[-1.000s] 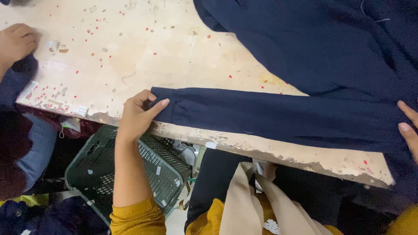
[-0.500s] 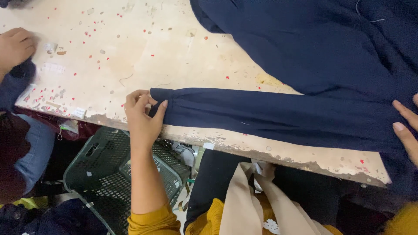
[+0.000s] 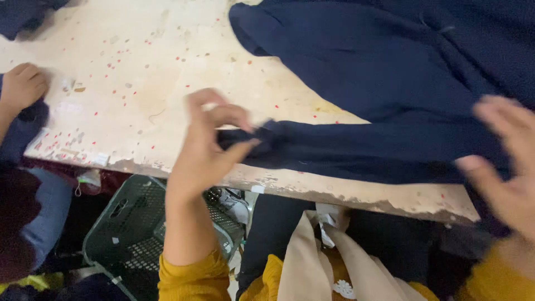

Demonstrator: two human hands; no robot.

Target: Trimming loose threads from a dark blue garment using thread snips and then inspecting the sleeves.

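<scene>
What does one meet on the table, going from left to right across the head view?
Another person's hand → the bare, paint-speckled table → the left hand pinching the cuff of the navy sleeve → the right hand, fingers spread, by the garment.

navy garment on table, sleeve stretched flat
</scene>
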